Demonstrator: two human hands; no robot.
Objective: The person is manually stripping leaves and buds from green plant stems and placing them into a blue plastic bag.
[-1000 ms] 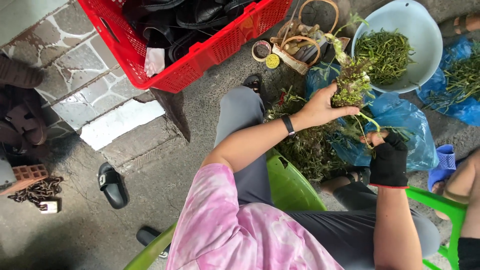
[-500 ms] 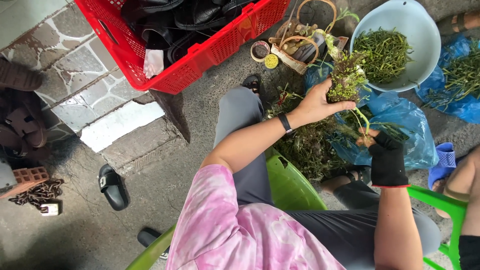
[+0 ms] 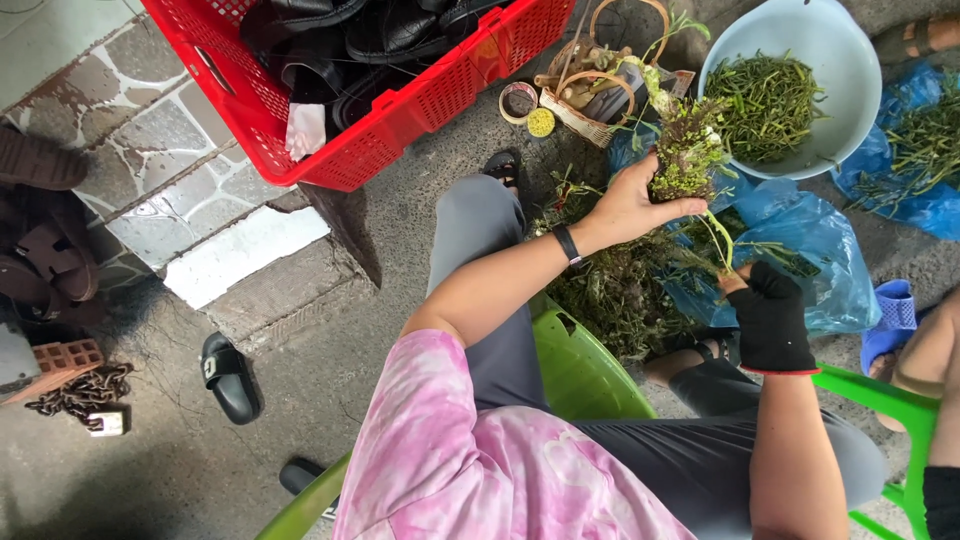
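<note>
My left hand [image 3: 632, 203] is bare, wears a black wristband and grips a clump of small green plants with roots [image 3: 688, 152], held up over my lap. My right hand [image 3: 768, 315] wears a black glove and pinches a thin green stem [image 3: 722, 240] hanging from that clump. Below both hands a heap of green plant stems [image 3: 620, 290] lies on the ground beside a blue plastic bag [image 3: 800, 235]. I sit on a green plastic chair [image 3: 580, 375].
A pale blue basin [image 3: 850, 70] of green stems stands at the upper right. A red plastic crate [image 3: 400, 110] with black shoes is at the top. A small wicker basket [image 3: 590, 100], black sandals [image 3: 228, 375] and a rusty chain [image 3: 80, 392] lie around. Another person's leg [image 3: 925, 355] is at right.
My left hand has lifted the plant clump higher, toward the basin. My gloved right hand has stayed low, pulling at a stem.
</note>
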